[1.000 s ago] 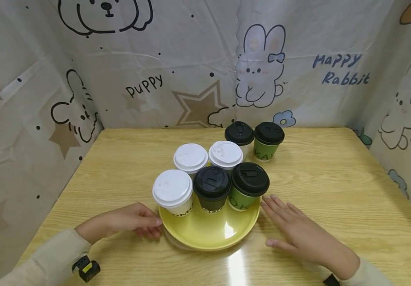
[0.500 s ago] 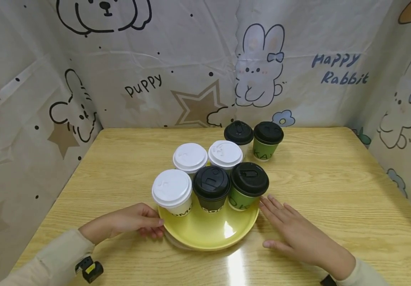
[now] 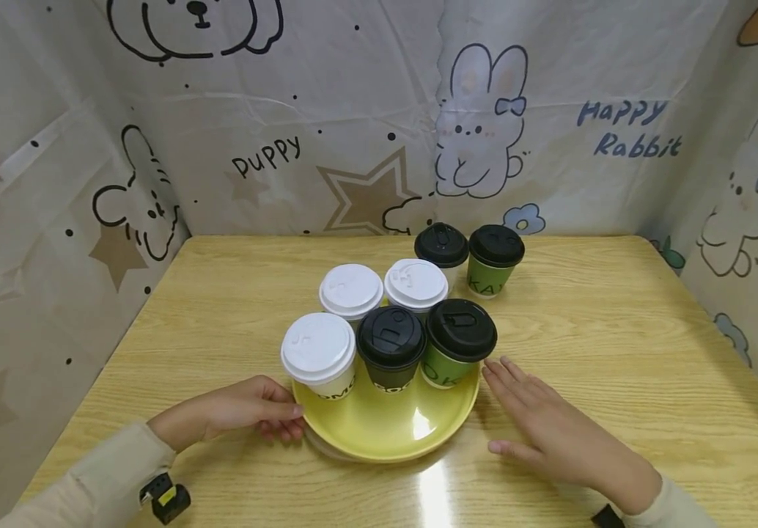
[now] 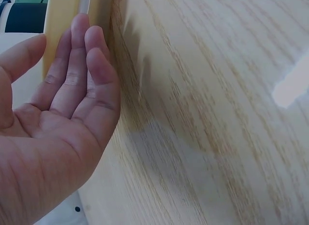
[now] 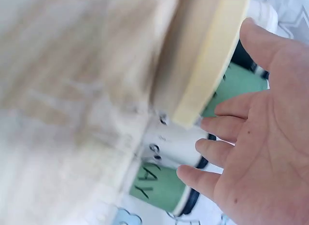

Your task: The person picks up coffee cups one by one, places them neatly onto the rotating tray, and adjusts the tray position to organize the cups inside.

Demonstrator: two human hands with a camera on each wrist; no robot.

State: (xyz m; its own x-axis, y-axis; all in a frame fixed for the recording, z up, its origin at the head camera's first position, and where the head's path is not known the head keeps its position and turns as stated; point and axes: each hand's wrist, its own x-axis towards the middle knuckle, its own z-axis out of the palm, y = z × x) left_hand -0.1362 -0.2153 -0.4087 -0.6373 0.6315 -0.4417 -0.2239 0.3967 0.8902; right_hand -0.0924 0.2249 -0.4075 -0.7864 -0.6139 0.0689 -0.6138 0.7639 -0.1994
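Note:
On the table stands a round yellow plate (image 3: 385, 440) bearing several lidded paper coffee cups. In its front row are a white-lidded cup (image 3: 318, 352), a dark cup with a black lid (image 3: 391, 345) and a green cup with a black lid (image 3: 460, 341). Two more white-lidded cups (image 3: 351, 290) stand behind. My left hand (image 3: 247, 412) lies at the plate's left edge, its thumb tip touching the rim and its loosely bent fingers against the outer side. My right hand (image 3: 557, 433) is spread at the right edge, fingertips beside the rim; contact there is unclear.
Behind the plate stand a pale cup with a black lid (image 3: 441, 248) and another green cup (image 3: 492, 264). The light wood table (image 3: 616, 330) meets printed cloth (image 3: 352, 110) at the back and sides.
My left hand has moved very slightly right, closer against the plate rim. My right hand, the plate and the cups stay practically where they were.

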